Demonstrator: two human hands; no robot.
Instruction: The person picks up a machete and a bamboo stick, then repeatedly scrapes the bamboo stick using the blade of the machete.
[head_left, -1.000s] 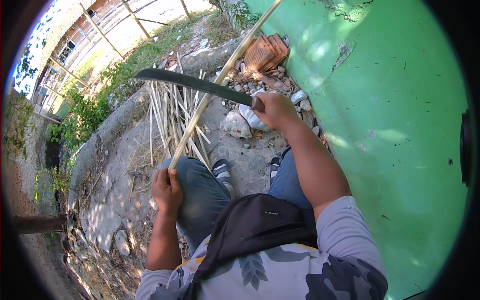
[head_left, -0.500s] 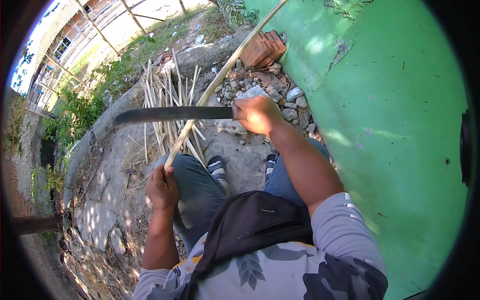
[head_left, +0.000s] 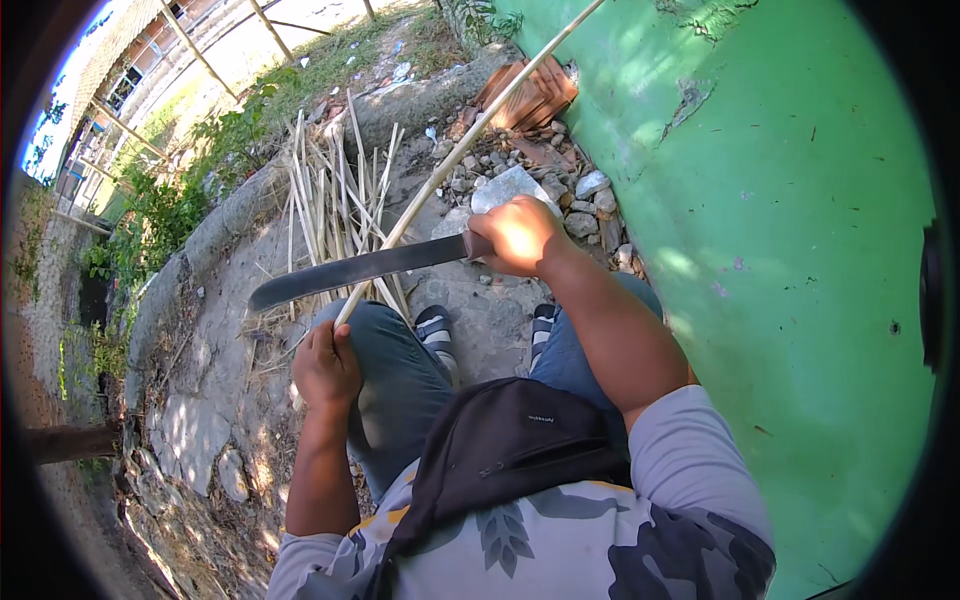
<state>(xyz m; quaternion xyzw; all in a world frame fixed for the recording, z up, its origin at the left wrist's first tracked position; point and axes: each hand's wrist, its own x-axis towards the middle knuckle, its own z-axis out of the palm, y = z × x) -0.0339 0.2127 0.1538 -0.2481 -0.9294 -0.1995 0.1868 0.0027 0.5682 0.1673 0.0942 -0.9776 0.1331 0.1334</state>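
Observation:
My left hand is closed round the near end of a long pale wooden strip, beside my left knee. The strip slants up and away to the right, past the top of the view. In my right hand is the handle of a machete, its dark blade pointing left. The blade lies across the strip a little above my left hand; whether its edge bites into the wood I cannot tell. Beyond my knees, a pile of split pale strips rests on the ground.
A green wall runs along my right side. At its foot lie stones and stacked orange roof tiles. A low rounded stone kerb curves round the left, with green plants behind it.
The machete blade has slid down along the strip toward my left hand, and its tip has dropped. The strip's far end has swung slightly to the right.

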